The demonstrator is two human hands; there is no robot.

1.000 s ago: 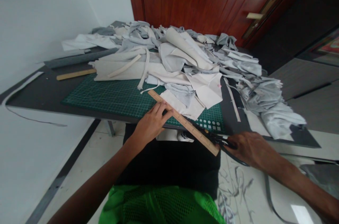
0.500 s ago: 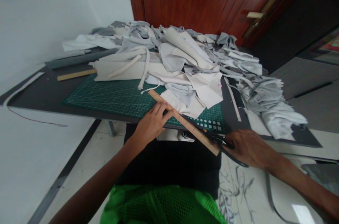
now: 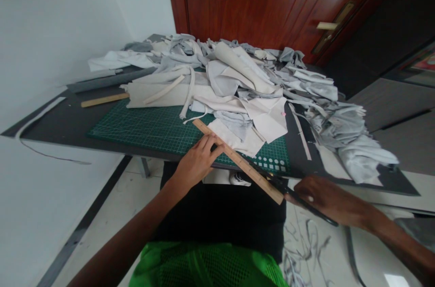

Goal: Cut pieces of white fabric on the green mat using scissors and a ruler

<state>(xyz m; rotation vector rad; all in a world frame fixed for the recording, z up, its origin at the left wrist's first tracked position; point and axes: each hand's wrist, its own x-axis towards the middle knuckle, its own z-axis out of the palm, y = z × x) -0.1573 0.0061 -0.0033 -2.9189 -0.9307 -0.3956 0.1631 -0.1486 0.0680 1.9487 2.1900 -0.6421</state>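
My left hand (image 3: 199,161) lies flat with fingers stretched out, pressing a long wooden ruler (image 3: 238,160) onto the green cutting mat (image 3: 149,126). The ruler runs diagonally past the table's front edge, along the edge of a pale fabric piece (image 3: 234,140). At the ruler's near end my right hand (image 3: 324,198) is closed round black-handled scissors (image 3: 288,189), whose blades point along the ruler toward the fabric.
A big heap of grey and cream fabric scraps (image 3: 251,76) covers the back and right of the dark table (image 3: 57,121). A second wooden ruler (image 3: 103,99) lies at the left. Cut strips litter the floor (image 3: 306,241). A red-brown door (image 3: 272,2) stands behind.
The view has shifted slightly. My right hand with the scissors has drawn back a little toward me and to the right. The left hand stays on the ruler.
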